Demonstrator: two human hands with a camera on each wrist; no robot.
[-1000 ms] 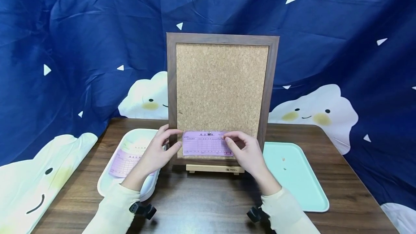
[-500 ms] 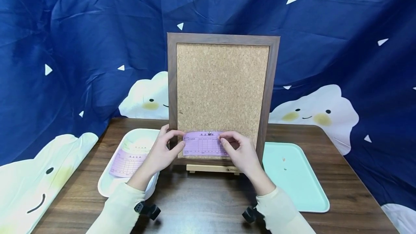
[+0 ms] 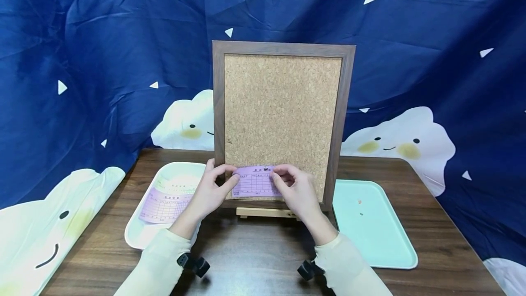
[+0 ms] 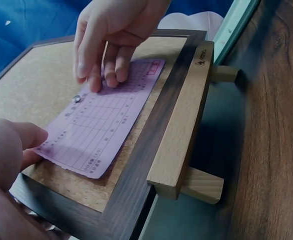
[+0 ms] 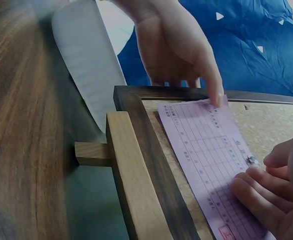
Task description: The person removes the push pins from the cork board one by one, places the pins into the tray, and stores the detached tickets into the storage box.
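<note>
A purple printed form slip [image 3: 255, 184] lies on the lower part of the framed cork board [image 3: 281, 104], with a small shiny push pin [image 4: 76, 99] at its top edge. My left hand [image 3: 211, 188] pinches the slip's upper left corner, thumb on top and index finger underneath, as the left wrist view shows. Over the slip's right half is my right hand [image 3: 297, 191], thumb and index fingertips right beside the pin with nothing between them. Its other fingers bend loosely over the slip and hide its right end in the head view.
A small wooden stand [image 3: 265, 212] carries the board. To the left, a white tray [image 3: 133, 236] holds more purple and green slips [image 3: 166, 204]. At the right, a mint tray [image 3: 382, 236] holds small bits. A blue cloth [image 3: 123, 35] hangs behind the table.
My right hand has slid left along the slip from its right end to beside the pin. My left hand has shifted slightly right, onto the slip's corner.
</note>
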